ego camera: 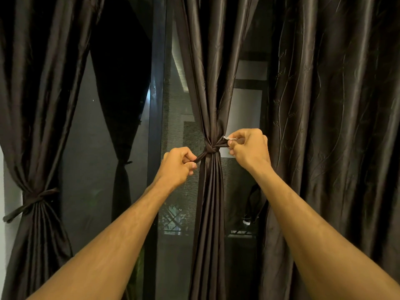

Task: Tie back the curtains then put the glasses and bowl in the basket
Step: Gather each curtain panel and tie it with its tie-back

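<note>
A dark brown satin curtain (208, 94) hangs in the middle, gathered into a narrow bunch by a matching tie band (211, 149) knotted around it. My left hand (176, 167) pinches the band's left end, just left of the knot. My right hand (249, 148) pinches the right end, which shows a small white tag. Both ends are pulled taut away from the knot. The glasses, bowl and basket are not in view.
A second curtain (39, 126) on the left is gathered by its own tie (32, 202). A third curtain (335, 148) hangs loose on the right. Behind them stand a dark window frame (157, 105) and glass panes.
</note>
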The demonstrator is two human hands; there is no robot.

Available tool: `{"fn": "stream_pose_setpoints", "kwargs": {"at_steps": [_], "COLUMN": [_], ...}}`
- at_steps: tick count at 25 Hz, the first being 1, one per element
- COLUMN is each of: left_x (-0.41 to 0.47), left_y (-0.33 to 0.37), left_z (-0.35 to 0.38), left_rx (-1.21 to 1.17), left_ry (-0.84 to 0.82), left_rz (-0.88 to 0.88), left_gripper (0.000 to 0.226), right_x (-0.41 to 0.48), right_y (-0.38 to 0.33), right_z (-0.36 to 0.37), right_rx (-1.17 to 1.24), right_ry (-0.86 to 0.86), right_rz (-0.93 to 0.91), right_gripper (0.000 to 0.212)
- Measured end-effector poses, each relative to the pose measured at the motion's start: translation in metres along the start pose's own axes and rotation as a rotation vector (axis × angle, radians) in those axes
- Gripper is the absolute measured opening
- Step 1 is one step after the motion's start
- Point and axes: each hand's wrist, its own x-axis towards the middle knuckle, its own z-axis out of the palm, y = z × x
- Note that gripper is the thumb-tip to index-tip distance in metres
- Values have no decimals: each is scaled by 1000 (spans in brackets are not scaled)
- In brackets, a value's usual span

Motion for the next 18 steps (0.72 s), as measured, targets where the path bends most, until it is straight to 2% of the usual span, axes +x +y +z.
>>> {"fn": "stream_pose_setpoints", "kwargs": {"at_steps": [3, 8, 11, 18], "left_x": [-2, -14, -27, -68], "left_y": [-1, -11, -23, -32], "left_z": [2, 20, 36, 84], "left_rx": [-75, -214, -221, -245], "left_ry": [-37, -109, -153, -220], "left_rz": [-17, -118, -165, -248], "left_gripper": [6, 17, 21, 24], "right_x": [-4, -29, -51, -111], "right_y": [8, 18, 31, 70], "right_z": [0, 20, 29, 31], "right_rx": [-67, -73, -109, -184], "right_ry": [-62, -78, -94, -229], "right_rz": [-19, 15, 85, 211], "right_gripper": [15, 17, 22, 17]}}
